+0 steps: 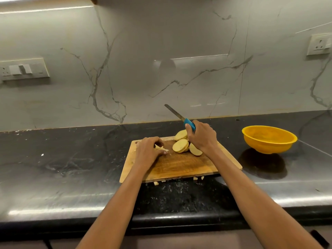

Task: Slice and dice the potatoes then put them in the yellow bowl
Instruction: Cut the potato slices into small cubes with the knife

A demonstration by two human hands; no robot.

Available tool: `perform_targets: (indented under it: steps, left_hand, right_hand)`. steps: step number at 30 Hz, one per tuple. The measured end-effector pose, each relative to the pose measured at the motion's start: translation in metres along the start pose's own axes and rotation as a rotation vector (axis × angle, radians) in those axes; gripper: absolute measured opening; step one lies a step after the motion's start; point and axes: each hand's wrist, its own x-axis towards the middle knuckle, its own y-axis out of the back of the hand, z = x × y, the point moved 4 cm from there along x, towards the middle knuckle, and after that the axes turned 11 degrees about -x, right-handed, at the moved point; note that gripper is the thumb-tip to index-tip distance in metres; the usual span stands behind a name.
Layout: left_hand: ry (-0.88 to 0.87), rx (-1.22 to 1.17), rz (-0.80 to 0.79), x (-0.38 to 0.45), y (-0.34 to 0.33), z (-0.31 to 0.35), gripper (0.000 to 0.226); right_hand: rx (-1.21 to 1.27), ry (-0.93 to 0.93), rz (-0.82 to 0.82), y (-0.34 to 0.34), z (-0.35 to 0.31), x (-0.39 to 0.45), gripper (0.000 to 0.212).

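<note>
A wooden cutting board (181, 166) lies on the black counter. Round potato slices (181, 145) sit in a loose pile at its far middle. My right hand (202, 136) grips a blue-handled knife (190, 124), its blade raised and pointing up-left above the board. My left hand (149, 150) is curled over a small heap of cut potato pieces (160, 149) at the board's far left, fingers around them. The yellow bowl (269, 139) stands on the counter to the right of the board, and looks empty.
A few diced potato bits (156, 183) lie on the counter at the board's near edge. The marble backsplash rises behind, with a switch plate (24, 69) at left and a socket (319, 44) at right. The counter's front edge (161, 216) runs below my forearms.
</note>
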Motion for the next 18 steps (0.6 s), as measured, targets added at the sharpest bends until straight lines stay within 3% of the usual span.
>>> perform_targets:
  steps: [3, 7, 12, 15, 18]
  left_hand:
    - [-0.017, 0.097, 0.075, 0.004, 0.000, 0.002, 0.008]
    - [-0.026, 0.041, 0.125, 0.009, -0.003, -0.001, 0.018]
    - [-0.016, 0.144, -0.034, 0.009, -0.013, 0.003, 0.018]
    - [-0.009, 0.261, 0.038, 0.008, -0.011, 0.010, 0.018]
    - [0.004, 0.229, 0.120, 0.008, -0.013, 0.017, 0.029]
  right_hand:
    - [0.010, 0.000, -0.001, -0.002, 0.001, -0.001, 0.033]
    - [0.034, -0.015, 0.008, -0.004, 0.005, 0.000, 0.034]
    - [0.050, -0.030, 0.036, -0.005, 0.009, 0.002, 0.034]
    - [0.076, -0.075, 0.048, -0.005, 0.015, 0.003, 0.035]
    - [0.168, -0.116, 0.047, -0.008, 0.019, 0.004, 0.034]
